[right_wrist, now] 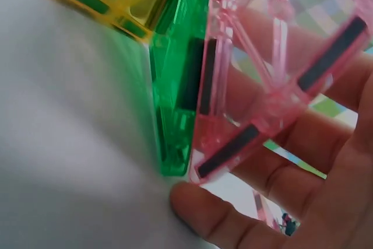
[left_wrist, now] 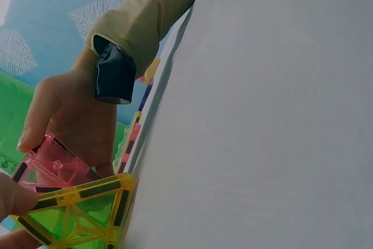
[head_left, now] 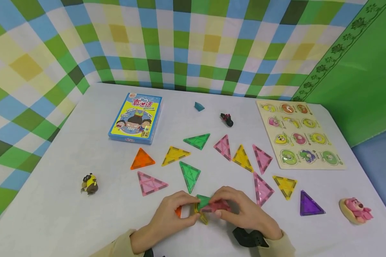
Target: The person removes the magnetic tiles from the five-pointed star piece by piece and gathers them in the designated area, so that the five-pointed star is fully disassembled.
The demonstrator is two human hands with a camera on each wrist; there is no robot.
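Note:
Near the table's front, my left hand (head_left: 173, 212) pinches a yellow triangular magnetic tile (left_wrist: 81, 193) between thumb and fingers. My right hand (head_left: 241, 208) holds a pink triangular magnetic tile (right_wrist: 230, 150) by its edges, thumb low and fingers behind it. Between them a green magnetic tile (right_wrist: 175, 100) touches both the yellow and the pink one, edge to edge. The pink tile stands tilted up from the green one. Part of an orange tile (head_left: 178, 211) shows behind my left hand; the rest is hidden.
Loose triangular tiles lie around, among them green (head_left: 190, 176), pink (head_left: 151, 183), orange (head_left: 142, 159) and purple (head_left: 310, 204). Farther back are a blue-yellow card box (head_left: 135, 119), a fruit puzzle board (head_left: 300, 135) and a dark figurine (head_left: 227, 119). Small toys sit left (head_left: 90, 184) and right (head_left: 356, 210).

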